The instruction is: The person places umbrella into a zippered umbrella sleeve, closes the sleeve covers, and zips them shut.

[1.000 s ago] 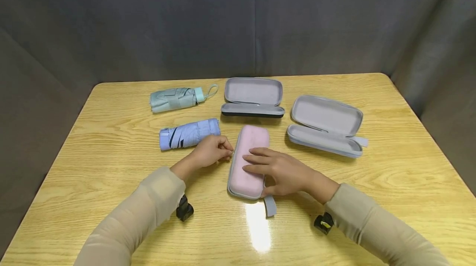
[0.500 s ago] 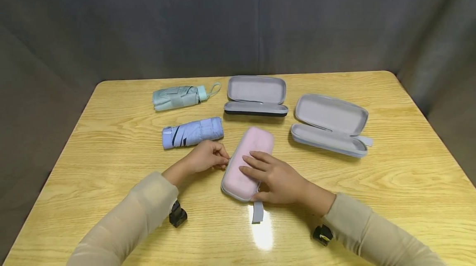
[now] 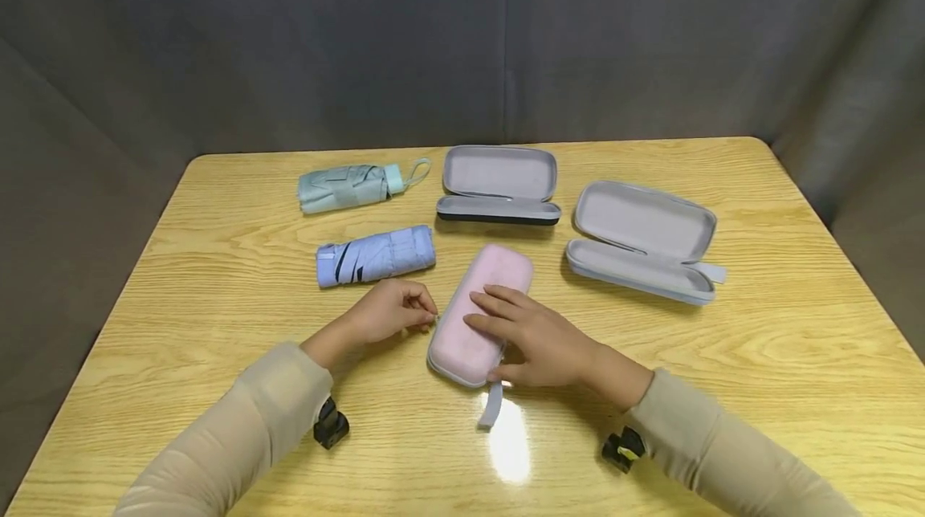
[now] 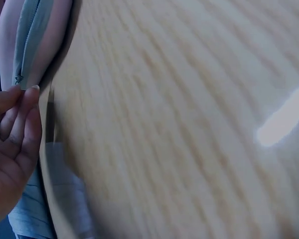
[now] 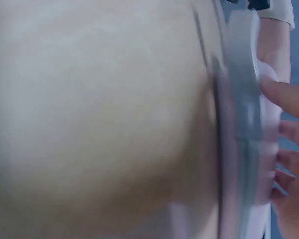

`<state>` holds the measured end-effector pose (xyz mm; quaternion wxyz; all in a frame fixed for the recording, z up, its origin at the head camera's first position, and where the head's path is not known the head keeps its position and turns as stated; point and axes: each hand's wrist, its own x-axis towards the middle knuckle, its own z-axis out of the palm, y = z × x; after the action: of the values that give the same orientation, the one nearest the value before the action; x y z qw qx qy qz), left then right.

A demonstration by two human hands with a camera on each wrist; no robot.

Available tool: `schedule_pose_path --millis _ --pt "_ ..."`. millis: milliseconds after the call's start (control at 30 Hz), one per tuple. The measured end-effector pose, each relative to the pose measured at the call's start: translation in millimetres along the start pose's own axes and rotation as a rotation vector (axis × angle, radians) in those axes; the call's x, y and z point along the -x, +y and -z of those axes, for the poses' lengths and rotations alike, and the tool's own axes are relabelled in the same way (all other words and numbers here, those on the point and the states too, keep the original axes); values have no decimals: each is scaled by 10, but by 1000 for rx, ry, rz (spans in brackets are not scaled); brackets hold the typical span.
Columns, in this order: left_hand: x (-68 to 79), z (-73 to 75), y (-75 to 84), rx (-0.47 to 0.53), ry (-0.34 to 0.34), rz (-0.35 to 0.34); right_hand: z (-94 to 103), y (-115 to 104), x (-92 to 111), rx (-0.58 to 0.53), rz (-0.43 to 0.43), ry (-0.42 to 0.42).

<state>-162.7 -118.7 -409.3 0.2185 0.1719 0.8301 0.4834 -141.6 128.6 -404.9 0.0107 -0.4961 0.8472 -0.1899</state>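
Observation:
A pink zipped hard case [image 3: 499,266] lies closed and slanted in the middle of the table in the head view. My left hand [image 3: 390,310] is at its left side, thumb and fingertips pinching a small zipper pull. The left wrist view shows the zipper slider [image 4: 19,78] on the grey zipper band, right at those fingertips. Across the lid rests my right hand [image 3: 545,340], fingers spread and thumb by the near right edge. A grey fabric strap [image 3: 491,406] sticks out from the case's near end; it looms large in the right wrist view.
Behind the pink case stands an open black case [image 3: 499,212] with grey lining. To the right, a blue-grey case [image 3: 639,240] also lies open. At left are a folded blue umbrella [image 3: 379,256] and a folded green umbrella [image 3: 347,188] with a wrist loop.
The pink case has turned, its near end and strap swinging left. My left hand has moved left and nearer along the zipper side, still pinching the pull. My right hand stays on the lid.

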Motion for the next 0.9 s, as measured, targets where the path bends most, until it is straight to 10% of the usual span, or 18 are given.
schedule_pose_path --millis 433,900 --pt "-62 56 9 -19 53 11 246 282 -372 16 -15 -186" --pt "-121 -20 -11 -103 101 -93 278 230 -284 100 -87 -176"
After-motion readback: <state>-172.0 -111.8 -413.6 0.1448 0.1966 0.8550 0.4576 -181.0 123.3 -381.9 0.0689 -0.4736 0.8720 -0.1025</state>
